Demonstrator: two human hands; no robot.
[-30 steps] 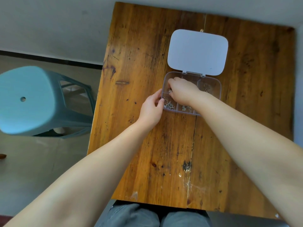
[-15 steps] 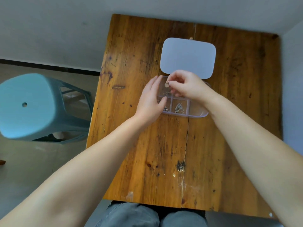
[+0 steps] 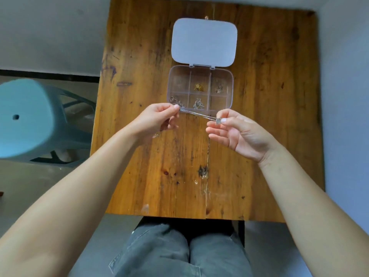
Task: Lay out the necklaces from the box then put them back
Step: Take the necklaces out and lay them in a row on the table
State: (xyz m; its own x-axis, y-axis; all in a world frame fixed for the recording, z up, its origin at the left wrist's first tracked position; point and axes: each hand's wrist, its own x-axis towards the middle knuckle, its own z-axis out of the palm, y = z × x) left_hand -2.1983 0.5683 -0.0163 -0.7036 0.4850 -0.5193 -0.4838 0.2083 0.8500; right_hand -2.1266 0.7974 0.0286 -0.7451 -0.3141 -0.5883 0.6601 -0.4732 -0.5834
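A clear plastic box (image 3: 229, 90) with six compartments lies on the wooden table (image 3: 139, 156), its white lid (image 3: 204, 42) folded open behind it. A gold necklace (image 3: 198, 88) and several silver ones sit bunched in the compartments. A thin silver necklace (image 3: 197, 114) is stretched taut just above the box's near edge. My left hand (image 3: 157, 119) pinches its left end. My right hand (image 3: 237, 132) pinches its small square pendant between thumb and forefinger.
A light blue plastic stool (image 3: 26, 116) stands on the floor left of the table. My knees in grey trousers (image 3: 179, 252) show below the table's near edge. A grey wall runs behind and to the right of the table.
My right hand has lifted a necklace out of the box. Both hands have drawn back toward me and apart, pulling the chain straight. The left hand has let go of the box.
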